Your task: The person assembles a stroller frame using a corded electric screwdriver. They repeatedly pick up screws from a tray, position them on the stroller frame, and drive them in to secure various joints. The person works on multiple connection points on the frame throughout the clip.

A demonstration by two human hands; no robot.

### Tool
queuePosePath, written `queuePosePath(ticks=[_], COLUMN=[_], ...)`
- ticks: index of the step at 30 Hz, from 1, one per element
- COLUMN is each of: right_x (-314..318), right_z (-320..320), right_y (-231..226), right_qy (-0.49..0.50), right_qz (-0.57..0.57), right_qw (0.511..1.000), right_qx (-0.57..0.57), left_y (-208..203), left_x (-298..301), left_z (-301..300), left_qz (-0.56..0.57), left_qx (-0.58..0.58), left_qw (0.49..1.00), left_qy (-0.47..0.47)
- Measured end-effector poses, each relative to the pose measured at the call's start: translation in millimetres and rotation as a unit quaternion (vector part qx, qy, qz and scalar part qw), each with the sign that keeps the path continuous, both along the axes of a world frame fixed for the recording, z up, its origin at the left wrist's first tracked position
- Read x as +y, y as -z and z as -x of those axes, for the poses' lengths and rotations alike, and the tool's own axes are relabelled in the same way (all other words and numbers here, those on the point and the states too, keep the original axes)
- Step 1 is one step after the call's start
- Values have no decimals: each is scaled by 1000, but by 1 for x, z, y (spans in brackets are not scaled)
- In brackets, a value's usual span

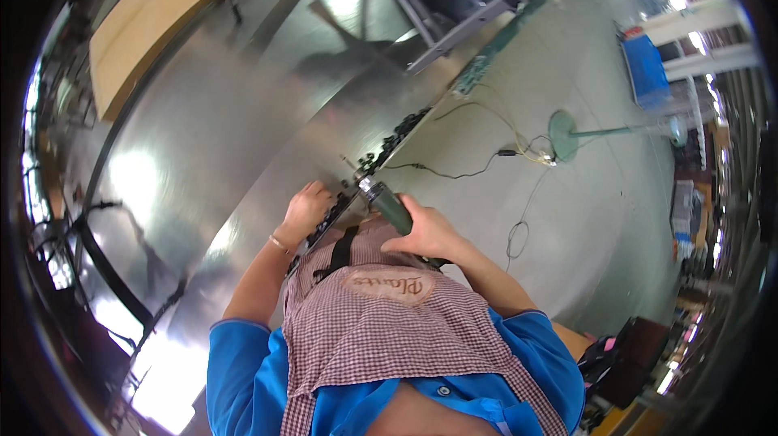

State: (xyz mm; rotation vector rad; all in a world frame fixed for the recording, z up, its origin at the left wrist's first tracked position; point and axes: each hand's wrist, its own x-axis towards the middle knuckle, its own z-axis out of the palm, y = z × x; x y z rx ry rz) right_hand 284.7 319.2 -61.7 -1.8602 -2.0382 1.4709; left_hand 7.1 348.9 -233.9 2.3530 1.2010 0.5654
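My right hand (429,232) is wrapped round a dark green electric screwdriver (391,207). The tool's silver front end and thin bit point up and left, over the edge of the metal table. My left hand (308,207) rests at the same edge, fingers bent together beside small black parts (334,211). Whatever it may pinch is too small and hidden to make out. A row of more small black parts (397,138) runs along the edge, past the tip of the screwdriver.
The shiny metal table (194,136) fills the left, with a wooden board (158,27) at its far left. A grey metal frame (486,19) stands at the far end. On the floor at right are a green stand (562,134) and loose cables (454,170).
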Motion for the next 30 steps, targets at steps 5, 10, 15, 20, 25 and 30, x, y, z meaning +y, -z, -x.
queuePosePath(ticks=[5, 10, 15, 20, 25, 30], right_x=[-6, -1, 1, 8, 1, -4], right_z=[-10, -12, -37, -54, -75, -95], right_y=[10, -9, -1, -24, -7, -2], right_qy=[59, 72, 80, 97, 145, 268], right_qz=[-12, -4, -75, -3, -65, -72], right_qw=[990, 976, 977, 975, 958, 909], right_qx=[129, 207, 184, 199, 239, 310], left_y=[-32, -117, -109, -125, -134, -185], left_x=[38, 66, 82, 91, 110, 179], left_z=[-11, -54, -84, -114, -135, -170], left_qz=[352, 389, 382, 336, 220, 36], left_qx=[-225, -557, -558, -559, -439, -379], left_qw=[865, 691, 699, 727, 870, 925], left_qy=[-278, -248, -234, -215, -40, 12])
